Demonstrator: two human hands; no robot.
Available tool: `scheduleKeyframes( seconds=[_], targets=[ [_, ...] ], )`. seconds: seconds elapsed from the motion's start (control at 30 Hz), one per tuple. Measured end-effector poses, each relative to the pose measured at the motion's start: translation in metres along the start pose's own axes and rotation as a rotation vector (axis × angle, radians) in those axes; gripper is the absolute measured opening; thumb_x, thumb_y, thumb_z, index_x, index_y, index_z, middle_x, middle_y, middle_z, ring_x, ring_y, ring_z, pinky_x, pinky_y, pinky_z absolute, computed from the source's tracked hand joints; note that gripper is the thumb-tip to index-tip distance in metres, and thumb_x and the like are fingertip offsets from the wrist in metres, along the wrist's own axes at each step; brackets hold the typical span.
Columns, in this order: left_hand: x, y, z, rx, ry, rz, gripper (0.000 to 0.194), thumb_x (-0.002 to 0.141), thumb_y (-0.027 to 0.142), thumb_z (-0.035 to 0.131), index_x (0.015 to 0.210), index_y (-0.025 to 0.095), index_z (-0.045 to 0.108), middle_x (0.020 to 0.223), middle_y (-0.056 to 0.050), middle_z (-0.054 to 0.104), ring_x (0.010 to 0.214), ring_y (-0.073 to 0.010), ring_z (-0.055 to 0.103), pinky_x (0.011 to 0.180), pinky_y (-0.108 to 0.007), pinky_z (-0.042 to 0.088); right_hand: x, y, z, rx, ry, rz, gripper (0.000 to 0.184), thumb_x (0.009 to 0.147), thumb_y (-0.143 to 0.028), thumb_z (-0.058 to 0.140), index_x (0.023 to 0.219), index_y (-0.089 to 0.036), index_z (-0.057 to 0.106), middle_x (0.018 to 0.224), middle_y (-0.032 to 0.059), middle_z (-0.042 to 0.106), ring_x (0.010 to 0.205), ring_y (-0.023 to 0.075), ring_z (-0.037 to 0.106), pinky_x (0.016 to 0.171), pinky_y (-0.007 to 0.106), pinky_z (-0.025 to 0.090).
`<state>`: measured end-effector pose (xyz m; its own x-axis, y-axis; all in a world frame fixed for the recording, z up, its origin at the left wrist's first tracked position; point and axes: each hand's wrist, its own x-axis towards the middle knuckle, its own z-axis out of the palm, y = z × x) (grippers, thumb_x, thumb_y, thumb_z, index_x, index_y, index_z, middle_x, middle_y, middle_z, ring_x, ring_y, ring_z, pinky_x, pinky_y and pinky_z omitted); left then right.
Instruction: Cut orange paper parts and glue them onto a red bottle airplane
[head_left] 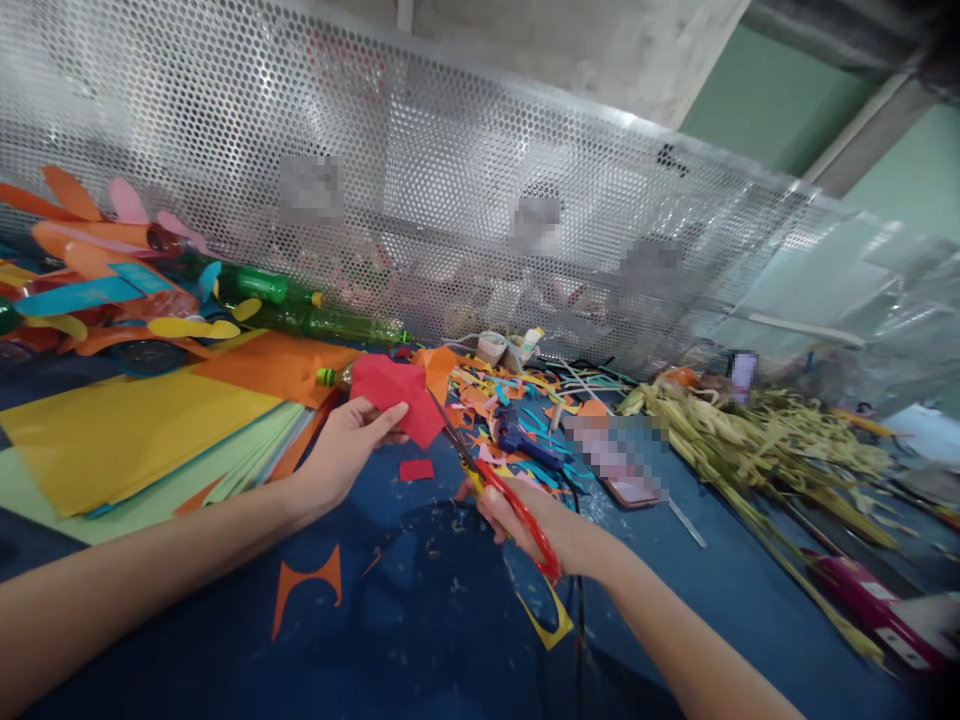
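Observation:
My left hand point(367, 437) pinches a piece of red paper point(401, 390) between thumb and fingers, holding it above the blue table. In my right hand point(510, 510) is a pair of scissors point(525, 520) with red handles, its fingers wrapped round them. The blades point up and left, at the lower right edge of the red paper. Below the paper lies a small red paper scrap point(416, 470). An orange paper offcut point(307, 590) lies nearer me, and a yellow offcut point(551, 620) rests below the scissors.
Coloured paper sheets point(150, 430) lie stacked at left, with green plastic bottles point(330, 322) and paper-winged bottle models point(112, 270) behind. A blue glue gun point(529, 440), many paper scraps and a phone point(619, 465) lie right of centre. Dried husks point(720, 440) spread at right. Perforated metal mesh point(450, 160) stands behind.

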<state>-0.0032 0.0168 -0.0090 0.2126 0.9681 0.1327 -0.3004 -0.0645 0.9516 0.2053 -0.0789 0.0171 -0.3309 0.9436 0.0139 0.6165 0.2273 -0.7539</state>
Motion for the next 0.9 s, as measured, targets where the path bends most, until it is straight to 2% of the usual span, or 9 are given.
scheduleKeyframes(
  seconds=[0.1, 0.2, 0.57, 0.7, 0.9],
  targets=[
    [-0.001, -0.001, 0.0, 0.013, -0.005, -0.001, 0.026, 0.069, 0.03, 0.069, 0.089, 0.014, 0.064, 0.07, 0.0, 0.062, 0.067, -0.0127, 0.06, 0.066, -0.025, 0.052, 0.0, -0.008, -0.002, -0.16, -0.106, -0.003, 0.045, 0.089, -0.055, 0.024, 0.086, -0.02, 0.052, 0.071, 0.0021, 0.05, 0.061, 0.0159, 0.051, 0.058, 0.029, 0.045],
    [-0.001, -0.002, 0.0, 0.028, -0.004, -0.011, 0.027, 0.068, 0.031, 0.07, 0.089, 0.015, 0.065, 0.068, 0.0, 0.062, 0.067, -0.0139, 0.06, 0.066, -0.026, 0.052, -0.001, -0.013, -0.003, -0.217, -0.121, 0.005, 0.048, 0.09, -0.055, 0.02, 0.088, -0.019, 0.051, 0.078, 0.0036, 0.051, 0.065, 0.0154, 0.052, 0.061, 0.028, 0.046],
    [-0.001, 0.0, 0.001, 0.034, 0.006, -0.035, 0.024, 0.065, 0.032, 0.071, 0.082, 0.015, 0.065, 0.071, 0.0, 0.065, 0.06, -0.0113, 0.059, 0.064, -0.025, 0.052, 0.0, -0.007, -0.004, -0.239, -0.115, -0.012, 0.048, 0.089, -0.056, 0.025, 0.093, -0.018, 0.054, 0.074, 0.0021, 0.052, 0.063, 0.0134, 0.049, 0.059, 0.025, 0.044],
    [0.0, 0.0, 0.001, 0.039, 0.005, -0.038, 0.021, 0.065, 0.031, 0.072, 0.075, 0.015, 0.064, 0.07, 0.0, 0.065, 0.059, -0.0108, 0.059, 0.062, -0.024, 0.051, 0.0, -0.009, -0.004, -0.259, -0.114, 0.007, 0.049, 0.089, -0.058, 0.024, 0.089, -0.018, 0.053, 0.072, 0.0017, 0.051, 0.061, 0.0134, 0.048, 0.059, 0.026, 0.043],
    [0.001, -0.002, 0.0, 0.082, -0.001, -0.022, 0.023, 0.066, 0.033, 0.07, 0.079, 0.015, 0.065, 0.073, -0.001, 0.066, 0.058, -0.0111, 0.059, 0.063, -0.025, 0.051, 0.0, -0.01, -0.006, -0.287, -0.146, 0.018, 0.046, 0.09, -0.056, 0.023, 0.083, -0.019, 0.049, 0.071, 0.0014, 0.049, 0.061, 0.0136, 0.049, 0.057, 0.026, 0.042]
  ],
)
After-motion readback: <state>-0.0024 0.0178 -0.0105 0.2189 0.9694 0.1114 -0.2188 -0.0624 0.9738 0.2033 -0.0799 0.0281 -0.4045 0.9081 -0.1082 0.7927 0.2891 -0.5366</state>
